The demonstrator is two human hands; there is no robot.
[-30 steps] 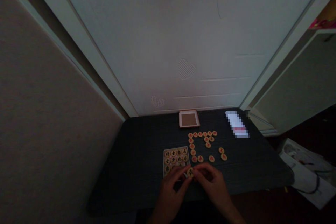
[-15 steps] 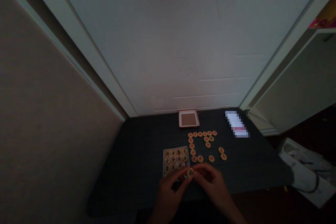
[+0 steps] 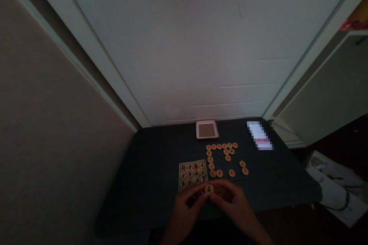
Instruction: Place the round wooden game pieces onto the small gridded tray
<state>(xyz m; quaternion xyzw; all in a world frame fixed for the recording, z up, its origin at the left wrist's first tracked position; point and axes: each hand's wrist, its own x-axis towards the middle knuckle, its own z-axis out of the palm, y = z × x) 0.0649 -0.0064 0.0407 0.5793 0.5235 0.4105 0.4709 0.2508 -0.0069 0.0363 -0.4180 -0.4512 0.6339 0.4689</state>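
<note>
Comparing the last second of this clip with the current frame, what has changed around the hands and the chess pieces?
No clear change. The left hand and right hand still pinch the same round chess piece between their fingertips, just off the near right corner of the tray. Nothing was picked up or let go. The loose pieces on the table lie as before.
</note>
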